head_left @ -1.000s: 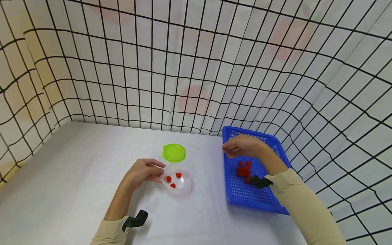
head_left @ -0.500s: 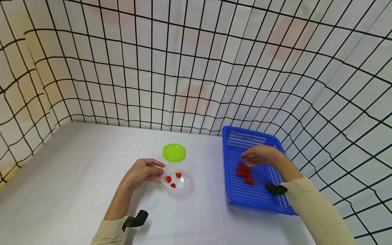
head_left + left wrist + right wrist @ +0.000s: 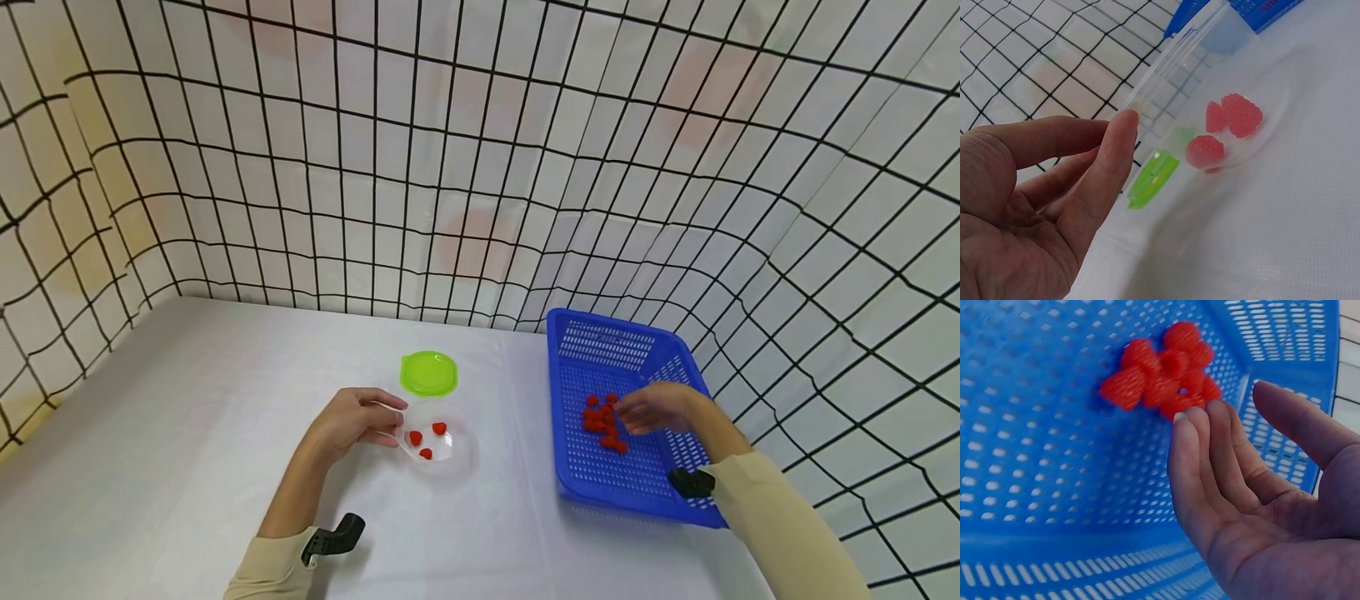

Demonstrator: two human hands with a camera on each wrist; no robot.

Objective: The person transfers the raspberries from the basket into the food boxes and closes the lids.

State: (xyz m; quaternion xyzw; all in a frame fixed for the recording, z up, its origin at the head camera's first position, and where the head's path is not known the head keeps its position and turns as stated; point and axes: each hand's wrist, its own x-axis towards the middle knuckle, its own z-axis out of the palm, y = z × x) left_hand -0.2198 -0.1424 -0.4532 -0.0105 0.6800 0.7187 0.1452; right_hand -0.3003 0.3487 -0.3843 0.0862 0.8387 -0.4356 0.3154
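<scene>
My left hand (image 3: pixel 357 423) pinches the near-left rim of a clear plastic bowl (image 3: pixel 459 454) between thumb and fingers. Inside lie 3 red raspberries (image 3: pixel 1242 115), seen through the clear wall in the left wrist view. My right hand (image 3: pixel 658 408) is inside the blue basket (image 3: pixel 558 442), palm showing to its wrist camera. Its fingers are loosely bent and the thumb stands apart, with nothing between them. Just beyond those fingertips a pile of several raspberries (image 3: pixel 1160 378) lies on the basket floor.
A bright green lid (image 3: pixel 428 373) lies flat on the white table (image 3: pixel 225 392), behind the bowl. Black wire mesh (image 3: pixel 375 167) over white sheeting stands along the back and both sides. The basket's right side is close to the mesh.
My right hand has moved from the basket's left rim rightward and down to the raspberry pile. The left hand and the bowl have stayed in place.
</scene>
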